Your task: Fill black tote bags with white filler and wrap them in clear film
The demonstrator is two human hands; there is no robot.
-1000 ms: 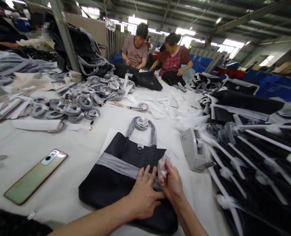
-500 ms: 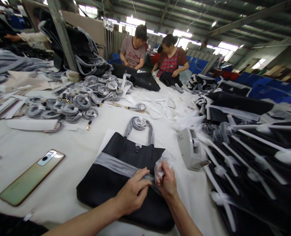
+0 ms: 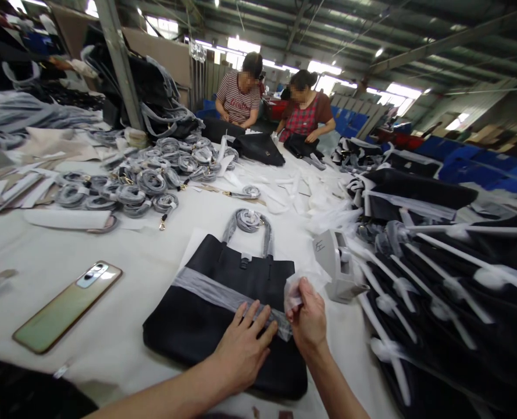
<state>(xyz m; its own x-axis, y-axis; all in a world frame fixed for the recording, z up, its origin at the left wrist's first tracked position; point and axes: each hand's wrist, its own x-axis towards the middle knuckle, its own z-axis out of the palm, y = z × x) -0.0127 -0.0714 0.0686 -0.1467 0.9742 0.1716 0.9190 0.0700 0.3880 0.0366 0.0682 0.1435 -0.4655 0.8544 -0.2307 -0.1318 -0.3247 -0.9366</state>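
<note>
A black handbag point(image 3: 188, 326) lies flat on the white-covered table, with a band of translucent plastic wrap point(image 3: 214, 291) across its middle. Its handles point(image 3: 268, 235) are wrapped in grey film, and a coiled strap point(image 3: 247, 220) rests between them. My left hand point(image 3: 247, 343) lies flat on the bag, fingers spread over the lower edge of the band. At the bag's right edge, my right hand point(image 3: 308, 317) is closed around a crumpled piece of thin white plastic film point(image 3: 293, 291), raised a little off the bag.
A phone point(image 3: 66, 308) lies at left. Behind it are several wrapped coiled straps point(image 3: 153, 181). A grey tape dispenser point(image 3: 334, 265) stands right of the bag, beside piled black bags point(image 3: 450, 349). Two people point(image 3: 241, 96) work across the table.
My right hand has moved slightly right with the film, away from the band. My left hand has flattened and spread its fingers on the bag. The view has shifted a little.
</note>
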